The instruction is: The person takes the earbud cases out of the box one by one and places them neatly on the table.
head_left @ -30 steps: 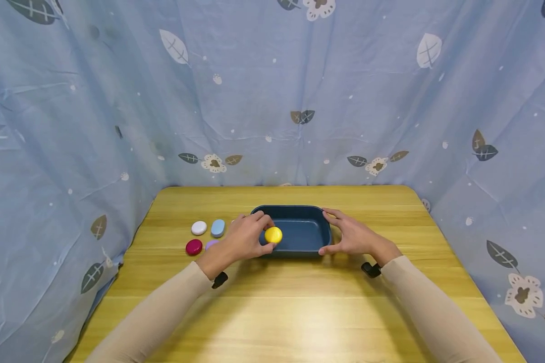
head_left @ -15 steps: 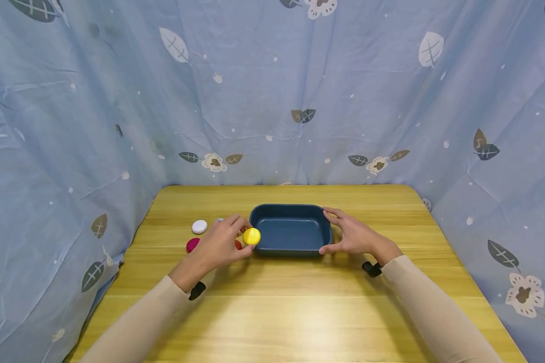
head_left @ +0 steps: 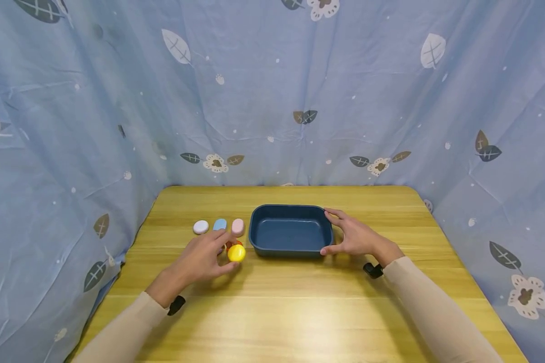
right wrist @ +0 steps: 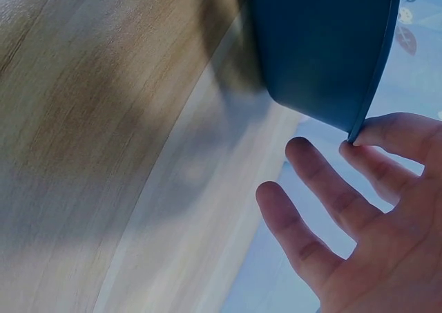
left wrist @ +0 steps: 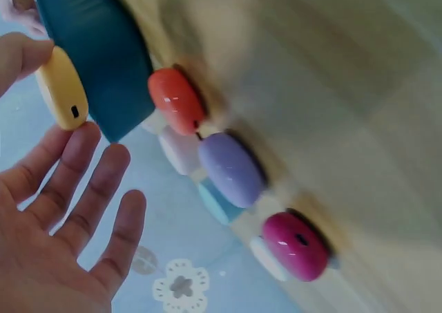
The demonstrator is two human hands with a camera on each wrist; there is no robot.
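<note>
My left hand (head_left: 202,257) pinches a yellow, rounded pebble-like case (head_left: 236,253) between thumb and fingertips, above the table left of the dark blue tub (head_left: 290,251). In the left wrist view a small dark slot shows on the yellow case (left wrist: 63,88); the other fingers spread loosely. Below and beyond it lie similar cases: an orange-red one (left wrist: 176,100), a purple one (left wrist: 231,169) and a magenta one (left wrist: 295,245). The left hand mostly covers these three in the head view. My right hand (head_left: 356,236) holds the tub's right end, thumb at the near corner, fingertips at the far rim.
Behind the left hand, a white case (head_left: 201,227), a light blue one (head_left: 220,225) and a pink one (head_left: 237,227) lie in a row. The wooden table (head_left: 295,307) ends against a blue patterned curtain (head_left: 272,101) at the back and sides.
My left hand has carried the yellow case from over the tub leftward and toward me, bringing the pink case into view. The right hand stays at the tub's right end.
</note>
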